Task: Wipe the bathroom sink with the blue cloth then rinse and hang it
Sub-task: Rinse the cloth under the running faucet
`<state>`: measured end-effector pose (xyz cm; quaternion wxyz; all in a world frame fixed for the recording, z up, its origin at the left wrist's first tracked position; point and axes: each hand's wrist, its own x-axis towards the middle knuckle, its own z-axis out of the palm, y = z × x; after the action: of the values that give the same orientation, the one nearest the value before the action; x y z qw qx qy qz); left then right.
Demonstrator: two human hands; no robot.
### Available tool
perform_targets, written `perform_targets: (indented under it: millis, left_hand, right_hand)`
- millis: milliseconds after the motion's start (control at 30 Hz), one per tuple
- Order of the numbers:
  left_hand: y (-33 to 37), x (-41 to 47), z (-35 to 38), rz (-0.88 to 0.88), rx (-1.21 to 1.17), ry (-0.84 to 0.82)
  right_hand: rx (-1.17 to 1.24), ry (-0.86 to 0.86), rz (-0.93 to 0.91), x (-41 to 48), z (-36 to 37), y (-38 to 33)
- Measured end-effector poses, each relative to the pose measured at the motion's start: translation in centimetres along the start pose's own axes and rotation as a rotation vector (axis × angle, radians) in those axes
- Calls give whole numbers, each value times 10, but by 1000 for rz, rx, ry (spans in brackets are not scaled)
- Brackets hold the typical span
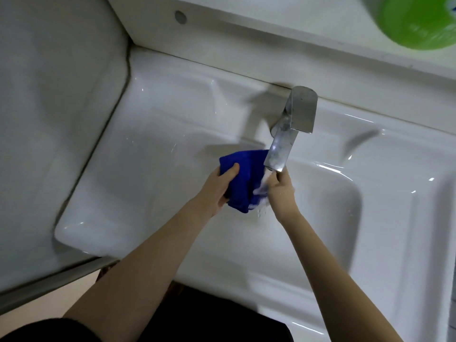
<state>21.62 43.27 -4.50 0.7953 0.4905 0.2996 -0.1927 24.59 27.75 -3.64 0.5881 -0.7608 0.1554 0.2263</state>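
Both of my bare arms are reaching up from the bottom of the frame toward its centre, over the white glossy ceramic bathroom sink (158, 134). My left hand (218, 191) is curling shut around the left side of the deep blue folded cloth (246, 178), with the thumb lying across its front face and the other fingers hidden behind it. My right hand (281, 191) is closing on the cloth's right edge, its back turned to the camera, so the fingertips are out of sight.

I am holding the cloth just under the mouth of the dull silver, flat-sided metal tap (291, 127), which is slanting down from the back ledge at centre right. Water (261, 188) is running onto the cloth's right side, blurring white there and splashing off its lower corner. The cloth is looking bunched and doubled over, hanging above the basin rather than resting on it.

A bright green rounded plastic container (417, 21) is sitting blurred in the upper right corner.
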Motion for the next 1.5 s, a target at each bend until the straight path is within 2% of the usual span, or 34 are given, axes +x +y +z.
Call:
perform_targets:
  millis: [200, 333, 500, 567, 600, 700, 733, 800, 833, 900, 967, 1000, 1067, 1100, 1200, 1300, 1433, 1500]
  left_hand:
    - [-19, 7, 43, -102, 233, -38]
    - [-23, 1, 27, -130, 122, 50]
    - [-18, -2, -4, -36, -21, 175]
    - [-16, 2, 2, -55, -22, 201]
    - [-14, 4, 8, -91, -29, 203]
    - [-10, 9, 23, -248, -95, 190]
    - [-9, 9, 30, -279, -116, 174]
    - [-9, 5, 44, -328, -185, 132]
    - [-14, 3, 50, -343, -203, 108]
    - [-20, -5, 58, -364, -219, 50]
    - [-19, -10, 51, -356, -216, 21]
    - [-16, -13, 43, -349, -209, 27]
    - [-10, -20, 24, -342, -210, 34]
    - [-7, -23, 16, -341, -213, 37]
    - [2, -36, 1, -334, -190, 97]
    - [11, -50, -8, -304, -110, 143]
    - [23, -68, -18, -264, -95, 135]
    - [28, -73, -18, -258, -100, 132]
  right_hand:
    - [55, 145, 3, -22, -38, 20]
    - [55, 108, -29, -26, -27, 22]
    - [88, 45, -47, -18, 11, 9]
    - [-16, 66, -66, -17, 26, 4]
    - [-112, 60, -134, -19, 32, 3]
    - [-517, 25, -520, -28, 42, 6]
    - [-602, 42, -552, -23, 38, 8]
    - [-573, 144, -350, -4, 26, 6]
    - [-456, 179, -205, 6, 17, 5]
    - [-222, 132, -6, 15, 0, 9]
    - [-160, 20, 38, 8, -11, 10]
    - [-205, -20, 28, 0, -17, 9]
    - [-349, -20, -66, -17, -36, 4]
    - [-398, 41, -150, -25, -47, -4]
    - [-374, 286, -521, -46, -70, -52]
    - [-522, 301, -812, -49, -70, -96]
    - [-746, 135, -803, -35, -54, -116]
    - [-800, 124, -809, -33, -50, -104]
